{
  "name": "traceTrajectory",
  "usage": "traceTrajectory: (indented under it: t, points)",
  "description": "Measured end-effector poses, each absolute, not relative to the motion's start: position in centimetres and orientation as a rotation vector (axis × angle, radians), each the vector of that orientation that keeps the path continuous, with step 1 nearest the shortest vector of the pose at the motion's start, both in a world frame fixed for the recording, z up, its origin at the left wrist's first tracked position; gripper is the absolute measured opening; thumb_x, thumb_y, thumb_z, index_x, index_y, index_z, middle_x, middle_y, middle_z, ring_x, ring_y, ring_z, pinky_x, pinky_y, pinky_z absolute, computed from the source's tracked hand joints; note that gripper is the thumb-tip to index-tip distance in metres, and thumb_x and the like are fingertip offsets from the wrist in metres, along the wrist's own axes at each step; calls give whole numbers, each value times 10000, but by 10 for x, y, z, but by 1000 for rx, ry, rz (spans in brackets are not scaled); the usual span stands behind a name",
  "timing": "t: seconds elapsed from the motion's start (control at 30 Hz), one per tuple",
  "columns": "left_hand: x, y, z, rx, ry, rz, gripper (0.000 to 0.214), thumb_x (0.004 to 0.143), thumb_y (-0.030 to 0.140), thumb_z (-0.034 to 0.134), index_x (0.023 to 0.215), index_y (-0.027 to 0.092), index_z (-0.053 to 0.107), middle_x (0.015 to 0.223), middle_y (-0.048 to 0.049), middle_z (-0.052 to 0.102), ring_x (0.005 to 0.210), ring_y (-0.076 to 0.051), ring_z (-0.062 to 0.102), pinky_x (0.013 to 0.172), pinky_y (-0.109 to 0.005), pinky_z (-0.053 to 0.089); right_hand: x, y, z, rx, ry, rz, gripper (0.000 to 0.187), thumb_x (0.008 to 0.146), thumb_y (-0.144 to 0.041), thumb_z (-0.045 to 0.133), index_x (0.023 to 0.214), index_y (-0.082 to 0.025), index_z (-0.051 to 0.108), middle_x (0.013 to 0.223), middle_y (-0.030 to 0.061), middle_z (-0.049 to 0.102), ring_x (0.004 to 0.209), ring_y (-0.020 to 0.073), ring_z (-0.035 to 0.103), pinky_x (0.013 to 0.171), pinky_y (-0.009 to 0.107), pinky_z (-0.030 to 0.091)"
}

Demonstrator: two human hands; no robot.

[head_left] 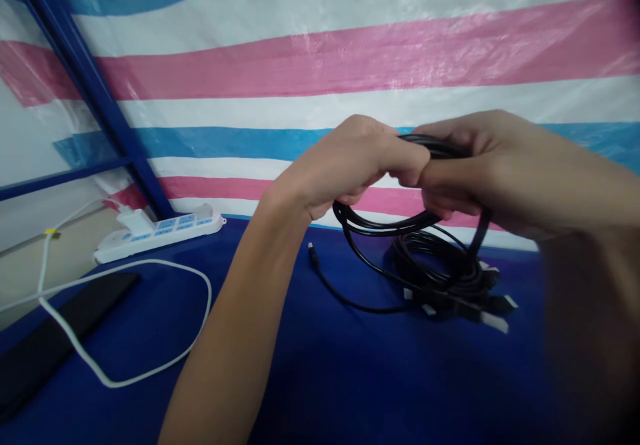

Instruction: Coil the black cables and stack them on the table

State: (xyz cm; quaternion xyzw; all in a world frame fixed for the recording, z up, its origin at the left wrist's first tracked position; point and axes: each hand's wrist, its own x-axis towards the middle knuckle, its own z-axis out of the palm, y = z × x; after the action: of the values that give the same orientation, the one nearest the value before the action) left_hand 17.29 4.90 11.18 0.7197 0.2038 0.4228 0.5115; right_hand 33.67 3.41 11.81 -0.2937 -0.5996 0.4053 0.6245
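Observation:
Both of my hands meet above the blue table [350, 378] and grip one coil of black cable [395, 222]. My left hand [350, 162] is a closed fist around the coil's top left. My right hand [470, 165] is closed around its top right. The loops hang below my fingers. One loose end with a small plug [312, 250] trails down onto the table. A pile of other black cables [450, 278] with silver plugs lies on the table under my right hand.
A white power strip [160, 230] with blue sockets lies at the back left, its white cord [150, 365] looping over the table. A flat black bar [55, 338] lies at the left edge. A pink, white and blue striped tarp [350, 52] hangs behind.

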Motion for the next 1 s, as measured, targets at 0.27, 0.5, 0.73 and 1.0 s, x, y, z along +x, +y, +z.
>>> traceTrajectory:
  t: [0.27, 0.5, 0.73, 1.0]
  points:
    - [179, 59, 117, 1030, 297, 1268, 402, 789, 78, 403, 480, 225, 190, 410, 86, 63, 267, -4, 85, 333, -172, 62, 326, 39, 119, -621, -1394, 1100, 300, 969, -249, 380, 888, -163, 655, 442, -61, 481, 299, 67, 418, 404, 219, 460]
    - [195, 73, 104, 553, 262, 1454, 369, 835, 151, 404, 583, 222, 143, 374, 101, 68, 255, -29, 121, 319, -181, 133, 307, 55, 107, -495, -1133, 1205, 607, 990, -482, 210, 821, -92, 644, 495, -41, 476, 359, 54, 404, 460, 207, 459]
    - [192, 74, 101, 412, 274, 1552, 368, 828, 147, 449, 582, 210, 183, 359, 101, 111, 280, -34, 123, 339, -191, 161, 289, 53, 93, -396, -1190, 1072, 701, 932, -605, 119, 642, -171, 587, 635, 35, 539, 504, 111, 529, 507, 249, 487]
    - [189, 68, 105, 1107, 326, 1286, 382, 831, 153, 493, 523, 199, 272, 398, 95, 139, 309, -16, 142, 348, -177, 228, 311, 52, 109, -835, -1249, 879, 104, 755, -73, 626, 671, -126, 658, 330, -105, 284, 264, 21, 227, 336, 190, 379]
